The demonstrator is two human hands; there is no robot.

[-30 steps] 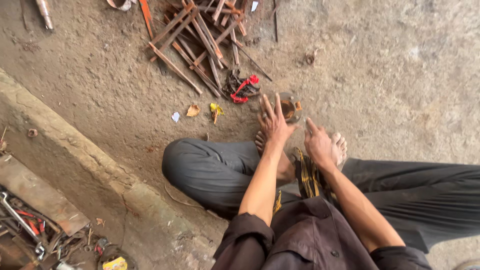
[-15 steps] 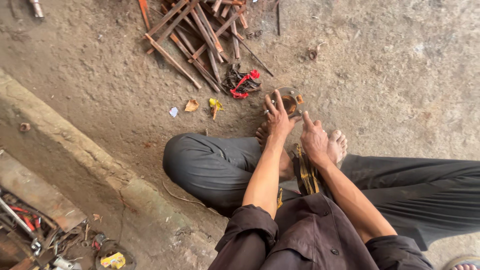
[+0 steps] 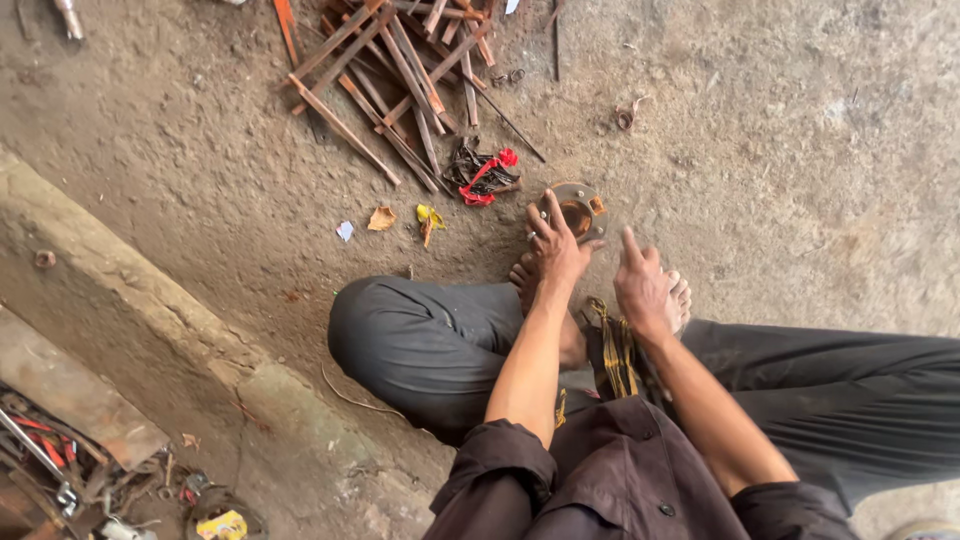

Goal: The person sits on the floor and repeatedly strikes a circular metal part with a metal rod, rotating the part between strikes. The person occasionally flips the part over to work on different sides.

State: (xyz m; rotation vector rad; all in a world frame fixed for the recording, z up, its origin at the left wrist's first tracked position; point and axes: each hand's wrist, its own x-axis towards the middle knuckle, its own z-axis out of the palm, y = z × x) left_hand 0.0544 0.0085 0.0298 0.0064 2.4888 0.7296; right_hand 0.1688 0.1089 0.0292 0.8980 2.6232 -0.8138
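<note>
I sit cross-legged on a dirt floor. My left hand (image 3: 556, 248) reaches forward with fingers spread, its fingertips at the near edge of a round rusty metal part with a centre hole (image 3: 577, 209); whether it grips the part is unclear. My right hand (image 3: 640, 285) hovers beside it over my bare feet (image 3: 678, 300), index finger pointing forward, holding nothing. A dark strap with yellow stripes (image 3: 612, 350) lies across my lap between my forearms.
A pile of rusty metal bars (image 3: 400, 80) lies ahead on the floor, with a red and black tangle of wire (image 3: 485, 175) beside it. A raised concrete kerb (image 3: 150, 320) runs along the left. Scrap and tools (image 3: 60, 470) fill the lower left corner.
Both hands have stayed near the round metal part. The view has drifted a little, so the bar pile sits higher in frame.
</note>
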